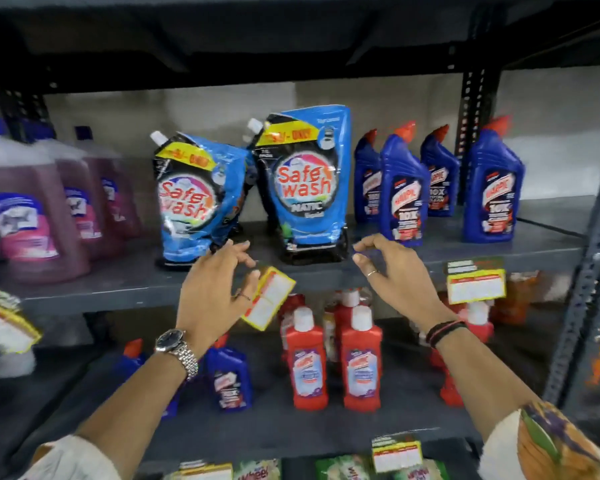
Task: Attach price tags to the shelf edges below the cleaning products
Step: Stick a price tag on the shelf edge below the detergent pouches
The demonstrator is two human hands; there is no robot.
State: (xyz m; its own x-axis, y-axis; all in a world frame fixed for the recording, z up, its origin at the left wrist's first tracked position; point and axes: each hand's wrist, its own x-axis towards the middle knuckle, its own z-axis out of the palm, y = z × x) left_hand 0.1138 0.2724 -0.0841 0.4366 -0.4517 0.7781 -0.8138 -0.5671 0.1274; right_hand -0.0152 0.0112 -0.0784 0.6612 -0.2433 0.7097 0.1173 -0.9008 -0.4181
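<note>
Observed at centre frame: the left hand (215, 289) holds a yellow-bordered price tag (268, 298) against its fingertips, just in front of the grey shelf edge (118, 292) and directly below the gap between the two Safewash pouches (307, 188). The tag's long axis is tilted, running from upper right to lower left, not level with the shelf edge. The right hand (392, 271) is empty, fingers spread and curled, hovering to the right of the tag at about the same height and apart from it. The left hand is plainly the nearer one, being already in contact. A fitted price tag (476, 280) hangs from the same edge at right of frame, below the blue Harpic bottles (404, 199). Assessment: the tag must be turned level and brought up to the edge, the right hand closing leftward to assist.
</note>
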